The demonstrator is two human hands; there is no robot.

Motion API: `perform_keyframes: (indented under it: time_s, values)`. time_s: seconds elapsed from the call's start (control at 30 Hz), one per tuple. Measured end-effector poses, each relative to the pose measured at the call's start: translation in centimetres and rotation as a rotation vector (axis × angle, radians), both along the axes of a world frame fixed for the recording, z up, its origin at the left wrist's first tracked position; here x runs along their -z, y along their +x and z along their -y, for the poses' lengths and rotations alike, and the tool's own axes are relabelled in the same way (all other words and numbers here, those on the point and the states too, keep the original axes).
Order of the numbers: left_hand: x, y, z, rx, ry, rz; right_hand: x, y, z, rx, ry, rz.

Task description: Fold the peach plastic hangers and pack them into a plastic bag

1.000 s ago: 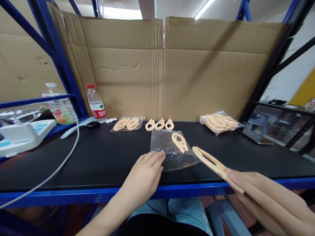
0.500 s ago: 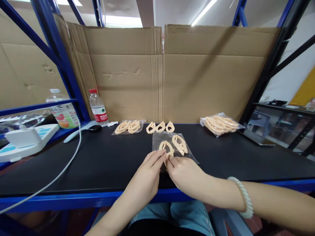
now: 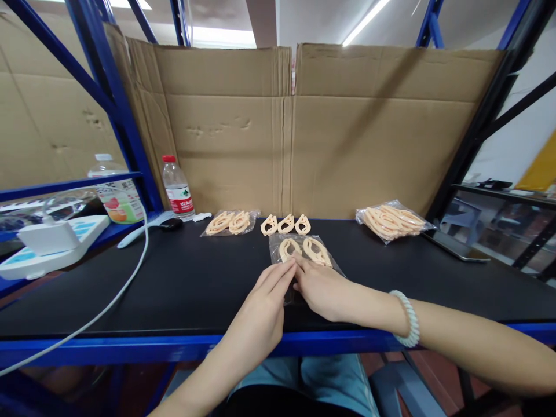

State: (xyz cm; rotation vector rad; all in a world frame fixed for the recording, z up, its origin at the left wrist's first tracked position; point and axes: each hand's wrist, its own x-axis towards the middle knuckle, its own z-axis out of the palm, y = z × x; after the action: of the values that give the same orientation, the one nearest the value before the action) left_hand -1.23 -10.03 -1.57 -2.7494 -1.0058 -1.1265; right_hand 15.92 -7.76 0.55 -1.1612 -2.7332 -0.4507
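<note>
A clear plastic bag lies flat on the black table, with two beige folding hangers in it, a left hanger and a right hanger. My left hand is at the bag's near left part, its fingers pressed together and closed on the film. Beside it, my right hand reaches over the bag, fingers bent and closed at the near end of the left hanger. The fingertips of both hands meet there and hide the bag's near edge.
Three loose beige hangers stand in a row behind the bag. Filled bags lie at the back left and back right. A water bottle, a power strip and a white cable are on the left. Cardboard walls off the back.
The left hanger has shifted away from me, deeper into the bag, and lies more level with the right one. My right hand has moved forward over the bag.
</note>
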Motion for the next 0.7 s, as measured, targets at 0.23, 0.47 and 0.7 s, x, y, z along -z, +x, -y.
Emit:
perform_keyframes:
  time_s: [0.23, 0.47, 0.7]
  values:
    - [0.4, -0.1, 0.1, -0.08, -0.021, -0.079, -6.1, 1.8, 0.5, 0.182, -0.048, -0.201]
    - [0.2, 0.0, 0.5, -0.141, -0.006, -0.116, -4.4, 6.1, -15.6, 0.082, 0.071, -0.022]
    - [0.3, -0.2, 0.7, -0.159, 0.028, -0.142, -0.4, 7.7, -21.9, 0.081, -0.173, 0.04]
